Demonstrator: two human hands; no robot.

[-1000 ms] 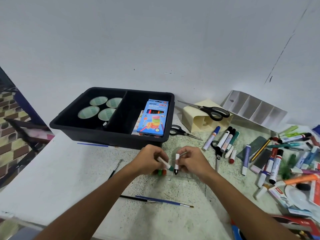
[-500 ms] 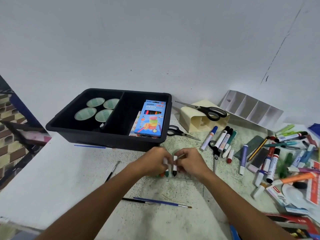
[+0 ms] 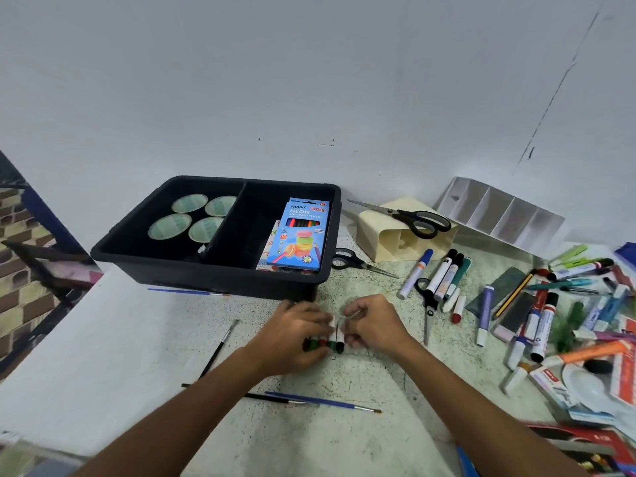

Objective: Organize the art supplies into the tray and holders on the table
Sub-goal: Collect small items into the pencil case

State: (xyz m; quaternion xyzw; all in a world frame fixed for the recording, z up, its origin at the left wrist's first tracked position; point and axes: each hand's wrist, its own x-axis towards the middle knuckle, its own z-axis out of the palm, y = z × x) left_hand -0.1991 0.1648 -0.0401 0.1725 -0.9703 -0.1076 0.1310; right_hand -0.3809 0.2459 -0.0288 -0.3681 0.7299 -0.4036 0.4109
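My left hand (image 3: 294, 333) and my right hand (image 3: 373, 327) meet in front of the black tray (image 3: 206, 271), fingers curled round a row of small white markers (image 3: 330, 343) with black, green and red caps, held together against the tabletop. The tray holds several tape rolls (image 3: 191, 218) in its left compartment and a blue pencil box (image 3: 299, 234) in the right one. A cream holder (image 3: 389, 235) lies on its side behind, with scissors (image 3: 413, 216) on it. A white divided holder (image 3: 499, 210) leans against the wall.
Loose markers (image 3: 444, 273), two more scissors (image 3: 361, 263) and a heap of pens and tubes (image 3: 550, 304) cover the right side. Paintbrushes (image 3: 320, 402) lie near my forearms, one (image 3: 220, 349) at the left, another (image 3: 186, 291) by the tray. The table's edge runs along the left.
My hands have closed together, pressing the marker from my right hand into line with those in my left; the bundle now sits lower, against the table.
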